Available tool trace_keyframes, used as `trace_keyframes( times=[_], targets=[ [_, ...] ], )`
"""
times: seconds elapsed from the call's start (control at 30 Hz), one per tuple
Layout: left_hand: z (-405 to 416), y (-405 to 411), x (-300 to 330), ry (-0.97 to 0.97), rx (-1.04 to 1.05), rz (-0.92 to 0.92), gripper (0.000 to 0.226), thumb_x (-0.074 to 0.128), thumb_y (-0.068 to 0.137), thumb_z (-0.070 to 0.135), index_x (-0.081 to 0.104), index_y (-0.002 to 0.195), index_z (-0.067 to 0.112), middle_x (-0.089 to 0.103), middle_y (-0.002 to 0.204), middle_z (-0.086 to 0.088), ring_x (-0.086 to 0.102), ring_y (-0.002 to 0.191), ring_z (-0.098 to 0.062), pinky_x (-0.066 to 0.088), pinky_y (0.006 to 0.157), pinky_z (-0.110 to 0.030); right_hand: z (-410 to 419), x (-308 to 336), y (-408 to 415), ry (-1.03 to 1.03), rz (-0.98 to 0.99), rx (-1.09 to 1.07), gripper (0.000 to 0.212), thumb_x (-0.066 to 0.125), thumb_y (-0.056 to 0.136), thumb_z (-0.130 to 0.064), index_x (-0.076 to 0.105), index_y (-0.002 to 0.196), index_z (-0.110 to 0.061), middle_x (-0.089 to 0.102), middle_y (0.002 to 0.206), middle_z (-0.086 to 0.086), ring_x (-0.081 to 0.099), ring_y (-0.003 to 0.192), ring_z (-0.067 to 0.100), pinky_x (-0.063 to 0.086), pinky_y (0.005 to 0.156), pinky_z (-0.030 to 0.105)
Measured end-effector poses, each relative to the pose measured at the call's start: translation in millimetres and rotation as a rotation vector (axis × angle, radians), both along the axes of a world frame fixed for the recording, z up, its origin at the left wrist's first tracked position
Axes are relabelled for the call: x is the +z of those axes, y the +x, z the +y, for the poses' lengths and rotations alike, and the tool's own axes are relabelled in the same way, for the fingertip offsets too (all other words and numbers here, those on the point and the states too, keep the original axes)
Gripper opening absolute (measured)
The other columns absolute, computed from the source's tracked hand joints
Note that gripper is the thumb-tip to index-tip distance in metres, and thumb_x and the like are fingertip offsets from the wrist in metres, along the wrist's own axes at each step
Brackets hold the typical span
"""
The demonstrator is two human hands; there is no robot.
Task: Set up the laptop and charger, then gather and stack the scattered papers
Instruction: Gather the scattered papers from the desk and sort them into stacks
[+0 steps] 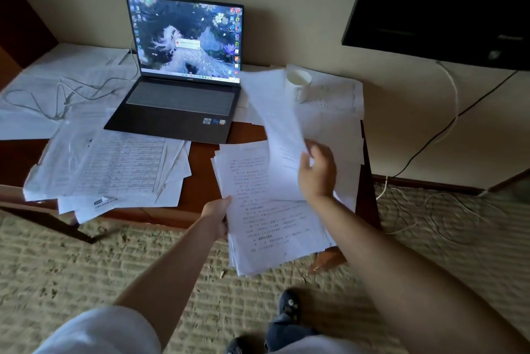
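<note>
An open laptop with a lit screen stands at the back of the dark wooden table. Its grey charger cable loops over papers to the left. My left hand grips the left edge of a stack of printed papers that overhangs the table's front. My right hand holds a single white sheet lifted above that stack. More scattered papers lie at the front left, and others lie at the right under a mug.
A white mug stands right of the laptop on papers. A dark TV hangs at the upper right, with cables trailing down the wall to the carpet. My feet show on the patterned carpet.
</note>
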State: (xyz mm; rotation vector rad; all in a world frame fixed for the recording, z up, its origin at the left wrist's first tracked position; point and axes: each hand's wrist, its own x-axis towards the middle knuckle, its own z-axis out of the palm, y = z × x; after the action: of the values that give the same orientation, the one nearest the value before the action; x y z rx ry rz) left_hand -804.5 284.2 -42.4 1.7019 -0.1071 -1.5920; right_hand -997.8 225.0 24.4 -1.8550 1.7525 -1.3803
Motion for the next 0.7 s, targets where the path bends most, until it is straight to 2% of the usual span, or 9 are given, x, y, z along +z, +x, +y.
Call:
trace_keyframes(
  times=[0.1, 0.17, 0.23, 0.33, 0.4, 0.47, 0.57, 0.63, 0.7],
  targets=[
    [4.0, 2.6, -1.6, -0.078, 0.005, 0.056, 0.034, 0.066, 0.088, 0.017, 0.062, 0.112, -0.006, 0.067, 0.105, -0.02, 0.066, 0.092, -0.035, 0.055, 0.078, -0.048, 20.6, -9.9, 5.6, -0.193, 0.288, 0.298, 0.035, 0.046, 0.069, 0.004, 0.074, 0.085, -0.008, 0.071, 0.088, 0.007, 0.06, 0.084, 0.023, 0.044, 0.07, 0.029],
    [7.7, 5.3, -4.1, -0.384, -0.122, 0.342, 0.028, 0.077, 0.079, 0.02, 0.071, 0.096, -0.002, 0.069, 0.093, -0.014, 0.068, 0.083, -0.023, 0.056, 0.074, -0.034, 38.1, -27.9, 6.0, -0.201, 0.38, 0.417, 0.039, 0.039, 0.065, 0.0, 0.076, 0.075, -0.01, 0.074, 0.092, 0.005, 0.065, 0.085, 0.027, 0.05, 0.075, 0.031],
    [14.4, 1.0, 15.8, -0.692, -0.225, 0.48, 0.022, 0.066, 0.088, 0.021, 0.071, 0.1, 0.004, 0.065, 0.106, -0.014, 0.068, 0.093, -0.02, 0.055, 0.082, -0.031, 51.7, -45.7, 4.1, -0.152, 0.427, 0.476, 0.04, 0.037, 0.064, -0.003, 0.075, 0.069, -0.01, 0.074, 0.094, 0.006, 0.067, 0.087, 0.029, 0.053, 0.077, 0.037],
    [19.6, -7.7, 29.2, -0.624, -0.129, 0.556, 0.049, 0.017, 0.105, 0.016, 0.037, 0.131, -0.022, 0.049, 0.12, -0.037, 0.06, 0.099, -0.041, 0.048, 0.093, -0.044, 57.6, -57.5, -4.7, -0.051, 0.48, 0.495, 0.037, 0.043, 0.058, 0.003, 0.075, 0.067, -0.01, 0.073, 0.095, 0.008, 0.068, 0.091, 0.032, 0.055, 0.077, 0.043],
    [12.5, -4.1, 15.8, -0.314, -0.04, 0.307, 0.048, 0.022, 0.106, 0.017, 0.021, 0.144, -0.013, 0.041, 0.13, -0.04, 0.06, 0.091, -0.037, 0.044, 0.095, -0.045, 56.4, -57.7, -8.7, 0.002, 0.485, 0.497, 0.035, 0.05, 0.053, 0.006, 0.076, 0.069, -0.011, 0.073, 0.095, 0.01, 0.068, 0.093, 0.034, 0.055, 0.079, 0.047],
    [8.7, 2.2, 1.4, -0.215, -0.033, 0.157, 0.048, 0.044, 0.101, 0.026, 0.04, 0.135, -0.008, 0.049, 0.13, -0.031, 0.06, 0.102, -0.033, 0.042, 0.098, -0.048, 54.5, -55.9, -8.7, 0.018, 0.461, 0.492, 0.036, 0.05, 0.053, 0.007, 0.076, 0.072, -0.008, 0.073, 0.097, 0.012, 0.068, 0.095, 0.036, 0.055, 0.079, 0.05],
    [10.1, 8.9, -10.7, -0.217, -0.05, 0.146, 0.018, 0.065, 0.086, 0.022, 0.067, 0.087, 0.005, 0.065, 0.09, -0.017, 0.066, 0.076, -0.027, 0.057, 0.065, -0.039, 48.6, -38.7, 0.3, 0.007, 0.283, 0.337, 0.038, 0.046, 0.068, 0.007, 0.075, 0.09, -0.005, 0.071, 0.105, 0.013, 0.067, 0.098, 0.03, 0.056, 0.083, 0.041],
    [10.0, 3.4, -4.4, -0.191, -0.019, 0.137, 0.013, 0.058, 0.093, 0.01, 0.067, 0.089, 0.002, 0.066, 0.092, -0.02, 0.065, 0.08, -0.033, 0.057, 0.069, -0.046, 34.7, -16.1, 9.2, 0.084, 0.054, 0.13, 0.033, 0.048, 0.082, 0.004, 0.072, 0.101, -0.007, 0.069, 0.11, 0.008, 0.064, 0.102, 0.025, 0.049, 0.085, 0.028],
    [9.9, -0.9, 3.2, -0.087, 0.006, 0.024, 0.013, 0.058, 0.093, 0.009, 0.063, 0.098, -0.002, 0.066, 0.097, -0.019, 0.064, 0.087, -0.036, 0.055, 0.076, -0.05, 16.4, 8.8, 15.2, 0.099, -0.152, -0.057, 0.026, 0.052, 0.086, 0.003, 0.07, 0.099, -0.01, 0.07, 0.106, 0.005, 0.064, 0.099, 0.025, 0.047, 0.082, 0.028]
  ],
)
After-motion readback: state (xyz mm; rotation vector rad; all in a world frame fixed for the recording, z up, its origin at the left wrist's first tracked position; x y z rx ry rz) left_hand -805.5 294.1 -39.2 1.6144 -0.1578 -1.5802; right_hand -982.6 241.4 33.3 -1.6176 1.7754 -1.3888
